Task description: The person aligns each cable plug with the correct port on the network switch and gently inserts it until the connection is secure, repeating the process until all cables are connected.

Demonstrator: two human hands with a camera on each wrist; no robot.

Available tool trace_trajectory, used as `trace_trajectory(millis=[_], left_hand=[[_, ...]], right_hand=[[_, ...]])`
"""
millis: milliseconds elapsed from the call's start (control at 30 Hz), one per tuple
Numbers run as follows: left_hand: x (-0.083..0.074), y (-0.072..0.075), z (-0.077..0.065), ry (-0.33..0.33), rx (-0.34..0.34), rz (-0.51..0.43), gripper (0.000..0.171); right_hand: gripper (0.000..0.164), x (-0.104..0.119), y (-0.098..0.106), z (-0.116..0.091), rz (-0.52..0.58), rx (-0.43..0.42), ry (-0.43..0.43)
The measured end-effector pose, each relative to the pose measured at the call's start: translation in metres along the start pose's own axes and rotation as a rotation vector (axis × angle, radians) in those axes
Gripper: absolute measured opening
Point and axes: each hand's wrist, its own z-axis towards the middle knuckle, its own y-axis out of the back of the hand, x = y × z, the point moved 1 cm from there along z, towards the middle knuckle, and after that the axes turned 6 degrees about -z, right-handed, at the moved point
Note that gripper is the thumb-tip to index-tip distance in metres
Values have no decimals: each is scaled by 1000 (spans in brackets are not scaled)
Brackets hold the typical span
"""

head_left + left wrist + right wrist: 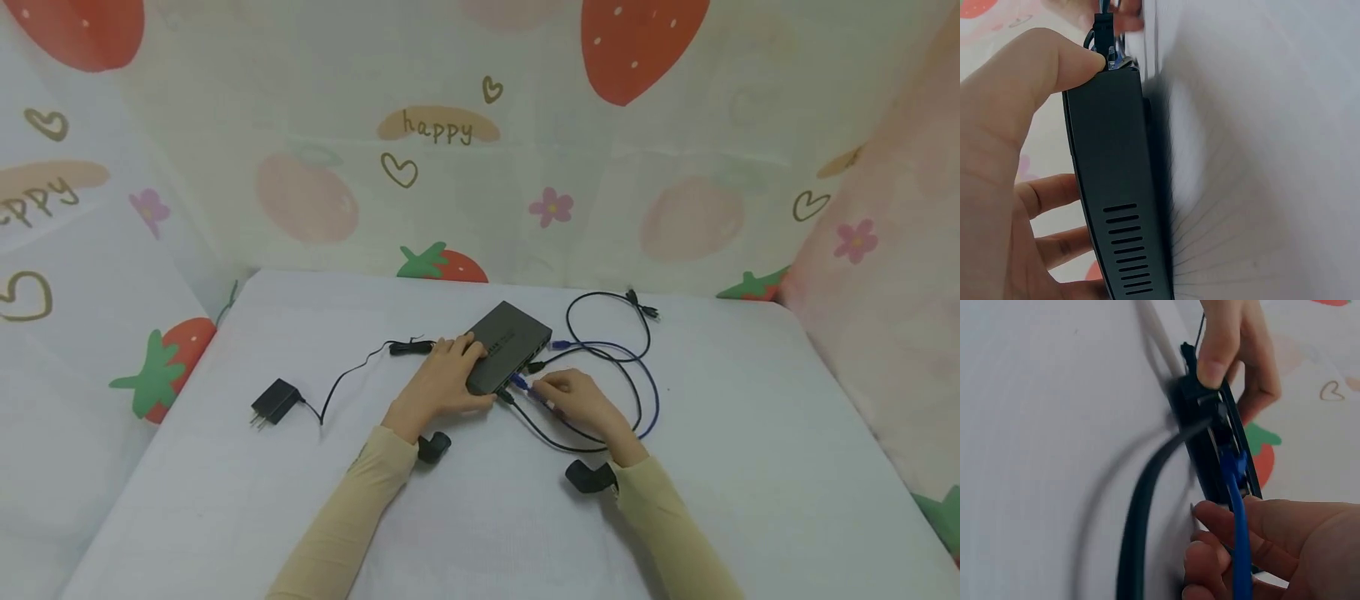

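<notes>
A flat black network switch [513, 329] sits on the white table. My left hand [446, 379] grips it, fingers over the top and thumb at the corner beside the ports, as the left wrist view shows. A black cable plug [1219, 419] is at a port near that thumb. Next to it, the plug of a blue network cable [1242, 550] is at another port. My right hand [577, 398] is right behind this plug, fingers curled, with the blue cable crossing in front of them in the right wrist view; I cannot tell whether they pinch it.
A black power adapter [276, 401] lies at left, its thin cord running to a tied bundle [411, 347] beside the switch. Looped black and blue cables [656, 392] spread to the right. A loose blue plug [560, 344] lies beside the switch. Printed cloth walls surround the table.
</notes>
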Motion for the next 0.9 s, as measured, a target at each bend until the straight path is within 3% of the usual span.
trace_trajectory(millis=[133, 333, 767, 900], left_hand=[[-1, 1, 0, -6, -1, 13, 67], [-2, 0, 0, 2, 9, 19, 67], [-3, 2, -2, -3, -5, 10, 67], [-3, 1, -2, -2, -3, 7, 67]], right_hand=[[27, -14, 10, -8, 33, -27, -21], [27, -37, 25, -20, -48, -99, -102], [33, -58, 53, -56, -100, -67, -254], [40, -63, 57, -67, -52, -59, -296]])
